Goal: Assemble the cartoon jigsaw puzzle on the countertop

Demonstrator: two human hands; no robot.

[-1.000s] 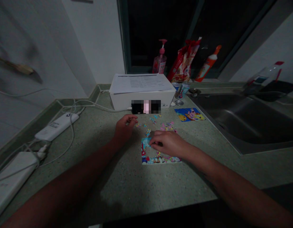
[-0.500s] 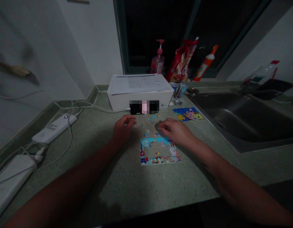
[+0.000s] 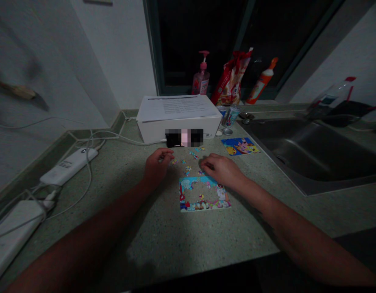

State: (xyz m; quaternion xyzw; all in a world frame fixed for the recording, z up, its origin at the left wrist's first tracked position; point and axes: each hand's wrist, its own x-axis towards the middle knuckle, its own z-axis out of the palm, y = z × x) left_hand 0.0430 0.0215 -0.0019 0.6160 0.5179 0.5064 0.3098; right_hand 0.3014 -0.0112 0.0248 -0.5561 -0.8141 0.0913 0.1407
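Blue-edged jigsaw puzzle [image 3: 204, 194] on the table [image 3: 163, 244], my right hand [image 3: 221, 171] just above it, my left hand [image 3: 157, 167] beside it, fingers curled on both, any grip unclear; one careless brush could scatter the loose pieces [image 3: 188, 170].

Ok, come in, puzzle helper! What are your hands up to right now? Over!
Left hand curled beside small loose jigsaw pieces. Right hand at the top edge of a colourful cardboard jigsaw, middle open. White cardboard box behind.
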